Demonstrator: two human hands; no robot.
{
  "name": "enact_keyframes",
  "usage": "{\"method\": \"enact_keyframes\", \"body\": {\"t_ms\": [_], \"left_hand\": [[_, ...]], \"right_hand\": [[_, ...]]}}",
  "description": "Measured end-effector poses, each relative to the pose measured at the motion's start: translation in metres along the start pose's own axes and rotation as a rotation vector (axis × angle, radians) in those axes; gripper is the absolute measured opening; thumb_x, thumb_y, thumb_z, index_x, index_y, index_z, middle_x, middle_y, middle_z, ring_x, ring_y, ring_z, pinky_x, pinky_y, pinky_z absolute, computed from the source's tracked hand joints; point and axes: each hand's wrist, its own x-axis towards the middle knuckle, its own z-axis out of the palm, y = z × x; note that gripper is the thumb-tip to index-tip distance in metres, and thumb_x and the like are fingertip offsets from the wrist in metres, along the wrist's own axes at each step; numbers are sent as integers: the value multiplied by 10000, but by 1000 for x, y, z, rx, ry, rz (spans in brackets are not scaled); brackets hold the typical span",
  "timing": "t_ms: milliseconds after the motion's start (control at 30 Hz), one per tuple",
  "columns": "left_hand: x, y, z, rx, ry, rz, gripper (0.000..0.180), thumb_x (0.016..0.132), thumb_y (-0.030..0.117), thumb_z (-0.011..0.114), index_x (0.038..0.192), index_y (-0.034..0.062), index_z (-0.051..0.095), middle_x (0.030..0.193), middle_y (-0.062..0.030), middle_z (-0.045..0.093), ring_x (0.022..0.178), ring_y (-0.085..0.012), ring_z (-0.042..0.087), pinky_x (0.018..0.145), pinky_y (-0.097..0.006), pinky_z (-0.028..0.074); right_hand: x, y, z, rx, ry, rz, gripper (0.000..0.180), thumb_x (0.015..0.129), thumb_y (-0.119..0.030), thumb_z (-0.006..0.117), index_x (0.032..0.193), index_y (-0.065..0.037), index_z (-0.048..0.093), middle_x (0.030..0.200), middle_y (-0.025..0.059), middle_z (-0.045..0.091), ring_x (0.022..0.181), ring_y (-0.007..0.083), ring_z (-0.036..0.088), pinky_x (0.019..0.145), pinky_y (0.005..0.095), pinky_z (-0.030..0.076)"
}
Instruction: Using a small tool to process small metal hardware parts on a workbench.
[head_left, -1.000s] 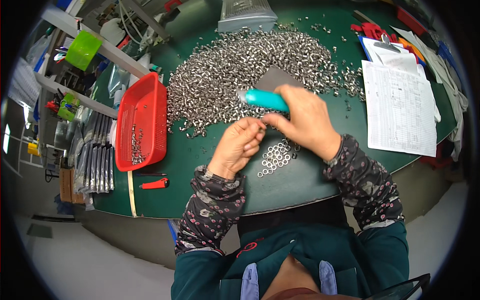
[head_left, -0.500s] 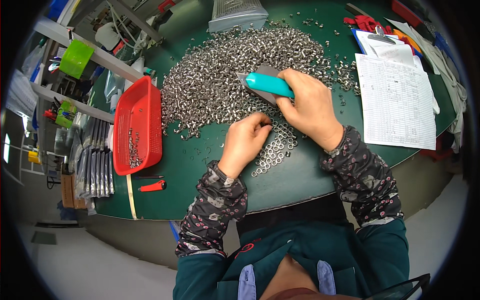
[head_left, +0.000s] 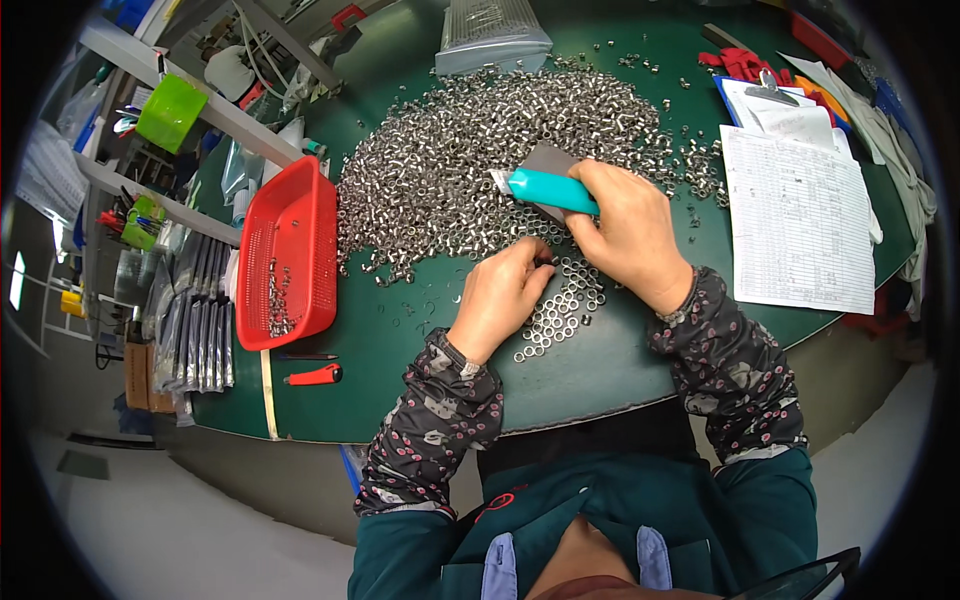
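Right hand [head_left: 630, 235] grips a teal-handled scraper [head_left: 545, 188] at frame center; left hand [head_left: 505, 295] just below, fingers curled onto small metal rings [head_left: 560, 310]. Big ring pile [head_left: 480, 165] above on the green bench [head_left: 400, 330], red basket [head_left: 288, 255] to the left, paper sheets [head_left: 800, 220] right.

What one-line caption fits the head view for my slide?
Right hand grips a teal-handled scraper beside loose metal rings; left hand touches upright rings.

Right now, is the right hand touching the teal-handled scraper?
Touching. The head view shows the right hand closed around the handle of the teal-handled scraper, its fingers wrapped over the handle's near end with no gap.
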Motion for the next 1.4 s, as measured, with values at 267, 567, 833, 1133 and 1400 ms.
{"method": "enact_keyframes", "body": {"t_ms": [267, 567, 833, 1133, 1400], "left_hand": [[-1, -4, -4, 52, -26, 51, 152, 750, 69, 650, 887, 32, 595, 601, -82, 497, 508, -170, 483, 503, -296, 413], [-1, -23, -24, -1037, -88, -267, 78, 886, 120, 558, 916, 52, 537, 748, -19, 549, 526, -40, 424, 429, -177, 326], [-3, -41, -34, -1572, 67, -306, 94, 912, 92, 493, 989, 52, 529, 833, -68, 565, 517, -38, 397, 367, -147, 257], [-2, -42, -34, -1625, 105, -295, 147, 929, 104, 470, 1053, 52, 528, 828, -50, 527, 542, -49, 388, 385, -150, 261], [-3, -45, -30, -1617, 87, -270, 137, 933, 135, 488, 1019, 38, 532, 791, -34, 525, 525, -30, 374, 381, -147, 265]], "right_hand": [[0, 2, 4, -9, -5, 3, 197, 690, -63, 625, 868, -33, 546, 769, 123, 577, 713, 317, 580, 617, 385, 454], [1, -1, 1, -19, -11, -39, 193, 704, -105, 613, 865, -48, 523, 711, 110, 559, 671, 301, 573, 601, 399, 446], [-4, -11, -1, 55, -172, -16, 245, 772, -207, 619, 917, -50, 498, 725, 114, 564, 689, 305, 574, 596, 416, 435], [-5, -12, 2, 48, -346, -5, 212, 797, -253, 593, 864, -58, 541, 725, 115, 559, 706, 316, 571, 605, 421, 446], [-10, -10, 6, 69, -367, -5, 207, 835, -262, 562, 912, -72, 583, 750, 114, 578, 717, 314, 579, 618, 418, 456]]}}
